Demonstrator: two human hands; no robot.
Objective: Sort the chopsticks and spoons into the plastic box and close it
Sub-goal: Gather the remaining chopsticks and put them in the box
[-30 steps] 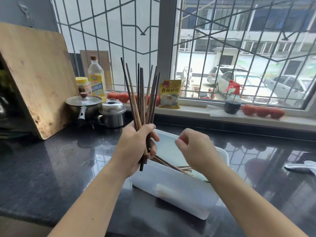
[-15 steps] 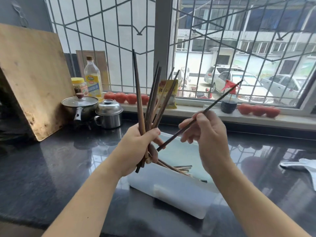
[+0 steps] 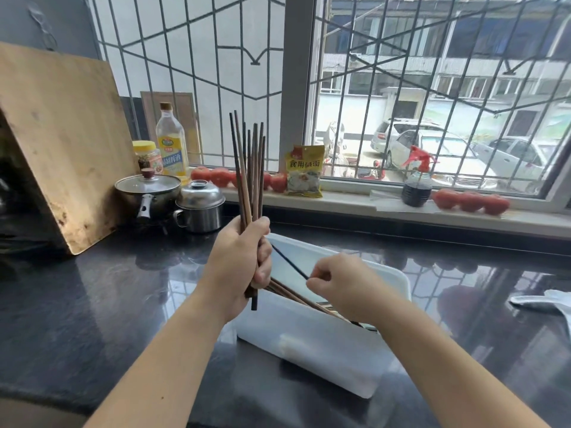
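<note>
left hand (image 3: 239,261) grip: holds upright chopstick bundle (image 3: 251,168) | right hand (image 3: 346,285) grip: pinches single dark chopstick (image 3: 289,262) | over plastic box (image 3: 309,344) on tabletop (image 3: 92,298)

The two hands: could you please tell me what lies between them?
In the head view, a single dark chopstick spans the gap: the right hand pinches one end, and the other runs to the left hand, which grips the upright bundle of chopsticks.
</note>
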